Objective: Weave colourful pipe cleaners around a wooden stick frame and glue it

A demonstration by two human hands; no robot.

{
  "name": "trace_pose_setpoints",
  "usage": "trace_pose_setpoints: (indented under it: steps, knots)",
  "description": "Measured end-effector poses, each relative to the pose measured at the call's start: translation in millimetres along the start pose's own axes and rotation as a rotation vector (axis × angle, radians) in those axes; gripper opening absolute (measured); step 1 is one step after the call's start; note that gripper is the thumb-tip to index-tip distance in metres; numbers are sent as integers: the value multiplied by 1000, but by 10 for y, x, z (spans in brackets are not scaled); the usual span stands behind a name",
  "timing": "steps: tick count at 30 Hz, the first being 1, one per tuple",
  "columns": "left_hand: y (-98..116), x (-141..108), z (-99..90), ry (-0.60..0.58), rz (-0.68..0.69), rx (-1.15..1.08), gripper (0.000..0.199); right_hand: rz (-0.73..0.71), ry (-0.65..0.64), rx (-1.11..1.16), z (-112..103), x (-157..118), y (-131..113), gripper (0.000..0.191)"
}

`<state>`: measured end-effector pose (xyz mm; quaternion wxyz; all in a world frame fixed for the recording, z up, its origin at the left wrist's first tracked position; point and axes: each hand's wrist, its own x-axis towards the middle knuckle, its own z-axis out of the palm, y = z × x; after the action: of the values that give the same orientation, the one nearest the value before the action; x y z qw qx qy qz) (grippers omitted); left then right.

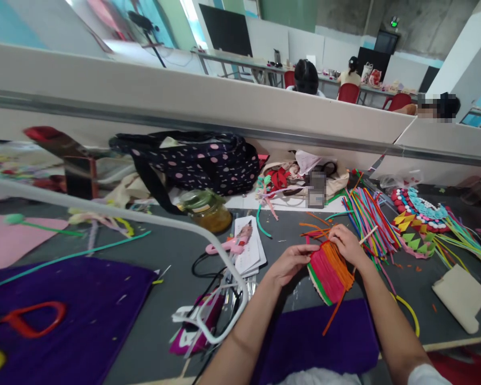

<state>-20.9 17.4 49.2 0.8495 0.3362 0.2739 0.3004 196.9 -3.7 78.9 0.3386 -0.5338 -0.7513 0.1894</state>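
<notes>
A fan-shaped piece (329, 272) wrapped in fuzzy strands, striped orange, pink, green and white, is held up over the table. My left hand (292, 263) pinches its upper left corner between thumb and fingers. At the upper right edge, my right hand (347, 247) is closed on the orange part, its fingertips partly hidden. A loose orange pipe cleaner (333, 315) hangs from the lower edge. Just beyond my right hand lies a bundle of coloured pipe cleaners (372, 219). Below the piece, a purple cloth (320, 339) covers the table's near edge.
To the left are a glass jar (206, 209), a pink glue gun (228, 246) on papers, a white curved frame (224, 256) and red-handled scissors (36, 319). A dark dotted bag (200, 160) leans against the partition. Rightward are a beaded craft (419, 211) and a beige card (460, 297).
</notes>
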Motion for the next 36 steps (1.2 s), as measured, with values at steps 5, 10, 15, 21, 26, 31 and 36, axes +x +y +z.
trace_pose_setpoints:
  steps: [5, 10, 15, 21, 26, 31, 36]
  knots:
    - [-40, -6, -5, -10, 14, -8, 41, 43, -30, 34, 6, 2, 42, 17]
    - [-64, -20, 4, -3, 31, -9, 42, 56, -38, 75, -2, -7, 67, 16]
    - [-73, -36, 28, 6, 50, -8, 42, 121, -45, 138, -13, -15, 87, 14]
    - [-113, -37, 17, 11, 117, -17, 45, 166, -64, 191, -23, -16, 167, 12]
    - [-156, -11, -17, 41, 134, -16, 43, 228, -111, 272, -55, 10, 236, 11]
    - [-208, 49, -33, 89, 165, -60, 44, 311, -204, 362, -113, 47, 370, 9]
    - [-245, 82, -45, 142, 152, -82, 40, 366, -279, 415, -182, 73, 463, 9]
